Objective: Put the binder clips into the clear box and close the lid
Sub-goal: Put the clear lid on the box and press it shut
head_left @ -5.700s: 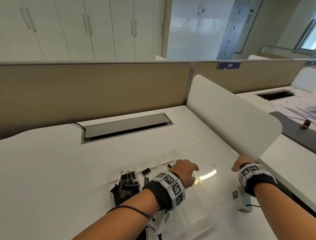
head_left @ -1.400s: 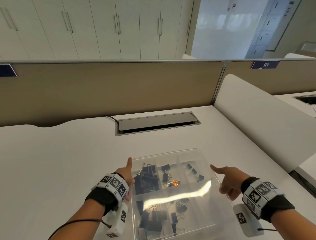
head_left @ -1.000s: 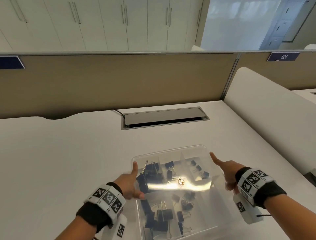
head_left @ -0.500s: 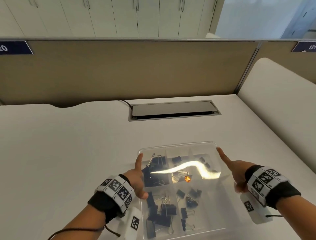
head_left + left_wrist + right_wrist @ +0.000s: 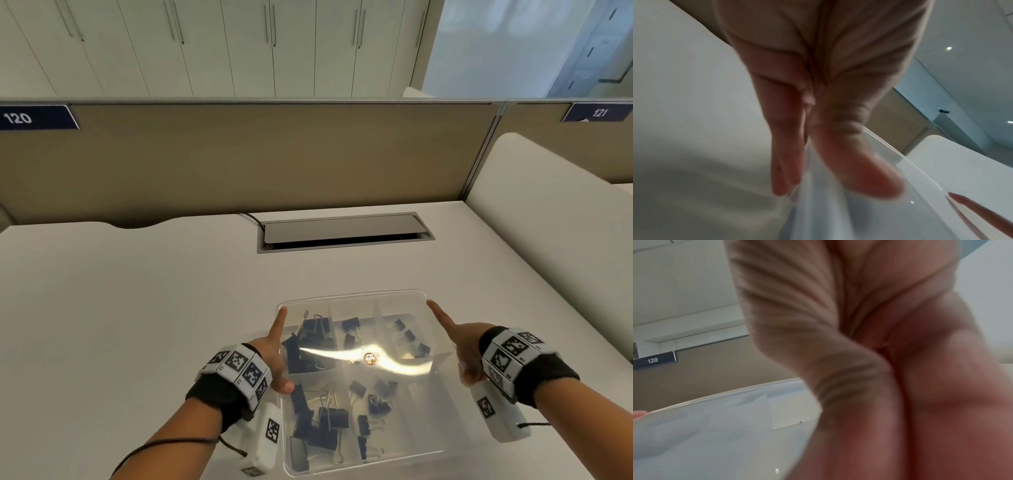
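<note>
A clear compartment box (image 5: 424, 442) lies on the white desk, with several black binder clips (image 5: 329, 418) in its sections. The clear lid (image 5: 356, 297) lies flat over the box between my hands. My left hand (image 5: 279, 349) pinches the lid's left edge, index finger straight along it. In the left wrist view the left hand (image 5: 824, 185) has its thumb on top of the lid (image 5: 859, 219) and fingers beside it. My right hand (image 5: 452, 342) holds the right edge the same way. Its thumb lies over the lid (image 5: 715, 434) in the right wrist view.
A grey cable hatch (image 5: 342, 231) is set into the desk behind the box. A tan partition (image 5: 239, 161) closes the back, and a white divider panel (image 5: 548, 219) rises on the right. Bare desk surface (image 5: 120, 325) spreads to the left.
The lid has come down over the box with both hands on its side edges. Earlier the box stood uncovered with my left hand inside. The view has tilted lower.
</note>
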